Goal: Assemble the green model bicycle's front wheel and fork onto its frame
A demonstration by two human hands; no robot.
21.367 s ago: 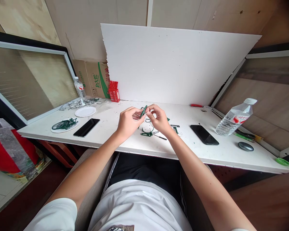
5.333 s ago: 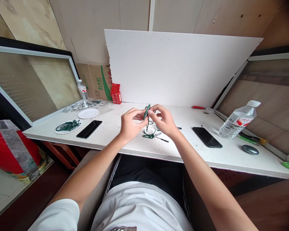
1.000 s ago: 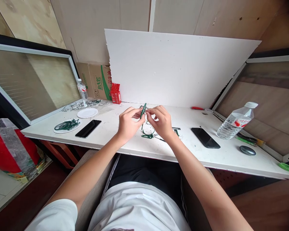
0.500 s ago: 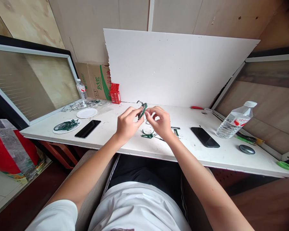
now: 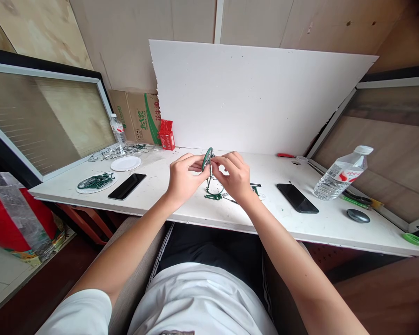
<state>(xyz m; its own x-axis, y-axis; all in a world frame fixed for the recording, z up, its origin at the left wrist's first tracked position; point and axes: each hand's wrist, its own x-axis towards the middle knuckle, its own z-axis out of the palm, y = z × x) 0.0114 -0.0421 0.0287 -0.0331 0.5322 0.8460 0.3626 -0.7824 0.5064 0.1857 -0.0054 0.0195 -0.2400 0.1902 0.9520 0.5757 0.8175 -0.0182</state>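
Note:
Between my hands, above the white table, is a small green wheel-shaped part with thin dark pieces at its right side. My left hand pinches the wheel between thumb and fingers. The fingertips of my right hand are closed at the wheel's right side, on a small part too tiny to make out. Green pieces lie on the table below, with a thin curved green part beside them. Another green piece is partly hidden behind my right wrist.
To the left are a black phone, a plate of green parts, a white plate and a bottle. To the right are another phone, a large bottle and a grey oval object.
The wheel has been turned, and its thin dark pieces now point right instead of up and left. My right hand has moved slightly right, its fingertips still by the wheel.

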